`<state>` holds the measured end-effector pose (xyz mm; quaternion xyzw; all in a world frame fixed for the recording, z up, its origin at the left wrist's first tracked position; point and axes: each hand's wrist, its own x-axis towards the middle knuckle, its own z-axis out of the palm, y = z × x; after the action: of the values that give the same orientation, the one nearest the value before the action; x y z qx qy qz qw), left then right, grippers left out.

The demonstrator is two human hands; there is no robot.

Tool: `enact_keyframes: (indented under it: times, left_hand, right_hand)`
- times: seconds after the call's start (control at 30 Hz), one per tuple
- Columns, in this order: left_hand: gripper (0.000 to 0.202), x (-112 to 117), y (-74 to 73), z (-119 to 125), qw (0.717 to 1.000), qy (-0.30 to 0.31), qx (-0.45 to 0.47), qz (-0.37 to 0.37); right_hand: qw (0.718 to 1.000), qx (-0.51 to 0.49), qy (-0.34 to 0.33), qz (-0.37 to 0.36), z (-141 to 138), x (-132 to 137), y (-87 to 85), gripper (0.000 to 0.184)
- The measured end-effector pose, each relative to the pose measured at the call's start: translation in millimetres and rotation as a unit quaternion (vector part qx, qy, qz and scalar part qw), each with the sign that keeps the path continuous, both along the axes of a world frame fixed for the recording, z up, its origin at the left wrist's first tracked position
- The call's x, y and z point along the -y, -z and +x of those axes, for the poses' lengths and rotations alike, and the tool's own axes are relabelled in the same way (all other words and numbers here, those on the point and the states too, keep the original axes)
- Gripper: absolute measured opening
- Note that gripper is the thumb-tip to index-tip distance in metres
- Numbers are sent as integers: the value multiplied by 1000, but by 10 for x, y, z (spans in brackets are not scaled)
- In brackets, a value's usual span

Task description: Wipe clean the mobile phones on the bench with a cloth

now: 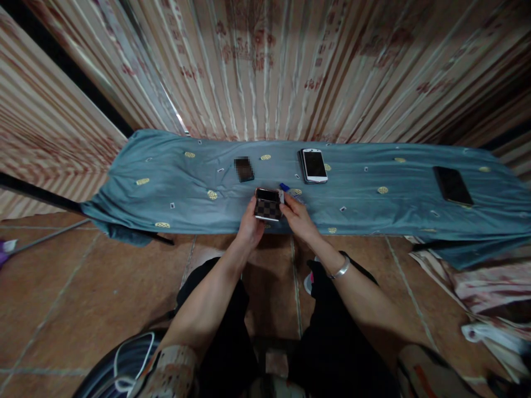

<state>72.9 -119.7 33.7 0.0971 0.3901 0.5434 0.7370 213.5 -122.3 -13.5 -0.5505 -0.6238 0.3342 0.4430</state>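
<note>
My left hand (251, 225) is closed around the left side of a small rectangular device or case (267, 209) with a brown checkered lower part and a dark glossy upper part. It is held over the front edge of the cloth-covered bench. My right hand (299, 217) is at its right edge, fingers pinched around a small whitish thing (281, 197) that I cannot identify. Just behind the fingers lies a small blue object (284, 187). Farther back on the cloth are a small dark, pixelated rectangle (244, 169) and a white phone (314, 166) with a dark screen.
A teal patterned cloth (186, 182) covers the long bench. A black phone (453, 186) lies toward its right end. Pleated curtains (249, 83) hang close behind. A coiled dark hose or cable (120, 367) sits at lower left on the tiled floor (62, 287).
</note>
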Motion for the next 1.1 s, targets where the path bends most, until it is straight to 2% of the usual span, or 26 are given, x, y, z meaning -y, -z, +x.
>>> enact_keyframes:
  times: [0.1,0.33,0.57,0.73,0.87,0.97,1.1]
  left_hand:
    - [30,-44,3,-12,1000,-19,4,21]
    - [34,-125,14,-106,999,-13,-15,27]
    - [36,-171,-15,-158,1000,-18,-21,8]
    - [43,-167,-35,-170,999,20,-7,26]
    - [41,-160,-12,-168,999,31,-11,36]
    - [40,-168,10,-192,999,32,-11,33]
    - [46,-191,7,-235,999,35,-9,21]
  right_hand:
    - [1000,-12,-6,0,-53,37,-24,51]
    - [998,-51,-36,-23,-185,134,-68,48]
    - [995,-78,-50,-39,-222,184,-66,37]
    - [983,-163,-44,-69,-251,172,-46,35]
    - [972,-217,-35,-89,-263,155,-39,37]
    - [979,-185,-30,-76,-272,163,-33,37]
    - [997,-61,-15,-40,-240,197,-72,36]
